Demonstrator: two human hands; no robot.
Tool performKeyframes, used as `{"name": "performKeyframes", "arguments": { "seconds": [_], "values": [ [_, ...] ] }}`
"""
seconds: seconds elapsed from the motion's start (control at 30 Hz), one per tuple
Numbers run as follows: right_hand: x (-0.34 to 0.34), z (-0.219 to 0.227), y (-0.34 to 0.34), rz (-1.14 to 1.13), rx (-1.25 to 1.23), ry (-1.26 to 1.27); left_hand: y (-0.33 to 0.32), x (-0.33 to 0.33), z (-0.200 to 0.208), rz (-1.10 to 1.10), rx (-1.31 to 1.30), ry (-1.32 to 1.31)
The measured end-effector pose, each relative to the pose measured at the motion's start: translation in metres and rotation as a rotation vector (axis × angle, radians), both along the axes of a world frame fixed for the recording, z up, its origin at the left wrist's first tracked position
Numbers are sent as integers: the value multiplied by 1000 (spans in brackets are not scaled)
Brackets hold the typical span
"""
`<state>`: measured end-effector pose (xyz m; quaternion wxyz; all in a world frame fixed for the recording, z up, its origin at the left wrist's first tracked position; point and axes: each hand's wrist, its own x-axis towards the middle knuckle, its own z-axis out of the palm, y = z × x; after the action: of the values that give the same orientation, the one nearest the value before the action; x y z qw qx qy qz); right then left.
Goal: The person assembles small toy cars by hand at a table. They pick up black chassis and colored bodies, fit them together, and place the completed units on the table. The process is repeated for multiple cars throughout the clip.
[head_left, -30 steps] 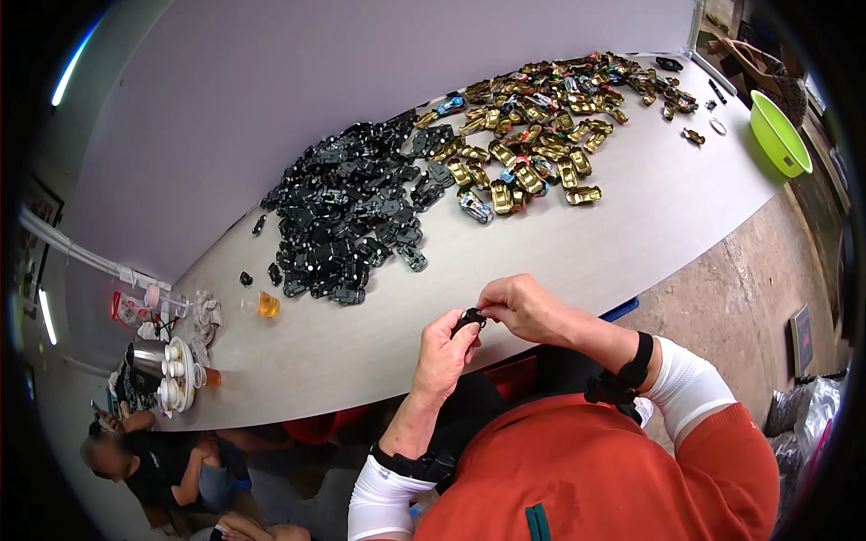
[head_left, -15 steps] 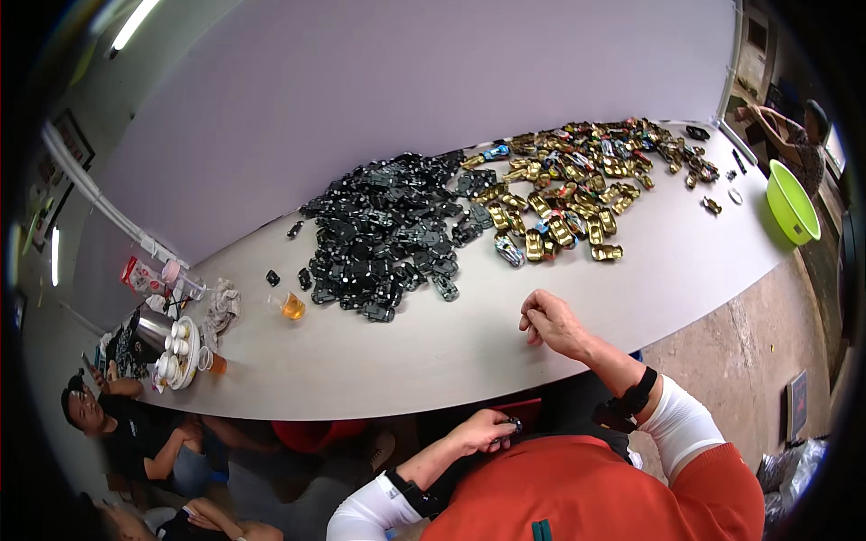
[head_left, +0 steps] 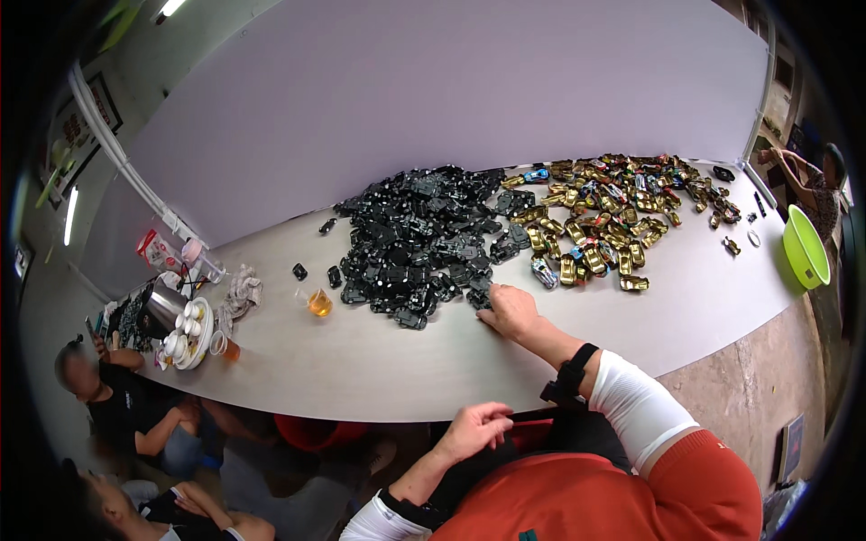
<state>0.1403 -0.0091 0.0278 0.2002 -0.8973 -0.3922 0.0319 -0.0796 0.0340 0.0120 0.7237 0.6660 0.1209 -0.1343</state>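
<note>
My right hand [head_left: 512,313] reaches over the table to the near right edge of a heap of black toy car chassis [head_left: 406,243]. Its thumb and fingers close on one black toy car chassis [head_left: 479,296] there, partly covered by the fingers. Close to my body, just off the table's front edge, my left hand [head_left: 472,431] has its fingers stretched and slightly apart, with nothing visible in them. Right of the black heap lies a spread of gold and coloured toy car bodies [head_left: 593,261].
A cup of amber drink [head_left: 318,303] stands left of the heap. Farther left are a tray of small white cups [head_left: 191,338] and a crumpled cloth [head_left: 242,290]. A green basin [head_left: 805,248] is at the table's right end. Other people sit at lower left.
My right hand has moved left and forward to the black heap. My left hand has risen toward the table edge; the small dark piece it held no longer shows. The view has shifted.
</note>
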Motion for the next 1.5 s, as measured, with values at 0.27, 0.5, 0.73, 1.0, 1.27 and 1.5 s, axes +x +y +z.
{"name": "performKeyframes", "arguments": {
  "seconds": [0.27, 0.5, 0.73, 1.0, 1.27, 1.5],
  "values": [
    [-35, 6, -59, 210, 295, 521, 31, 77, -13, 528, -722, -265],
    [35, -5, -126, -119, 353, 23, 12, 73, -21, 513, -704, -273],
    [70, 0, -136, -389, 100, -111, 7, 71, -28, 474, -644, -356],
    [81, 41, -168, -279, 672, 922, 6, 67, -27, 459, -653, -402],
    [73, 8, -174, -215, 594, 1296, 2, 68, -23, 440, -617, -427],
    [59, 8, -162, -206, 275, 264, 0, 67, -22, 452, -649, -449]
  ]
}}
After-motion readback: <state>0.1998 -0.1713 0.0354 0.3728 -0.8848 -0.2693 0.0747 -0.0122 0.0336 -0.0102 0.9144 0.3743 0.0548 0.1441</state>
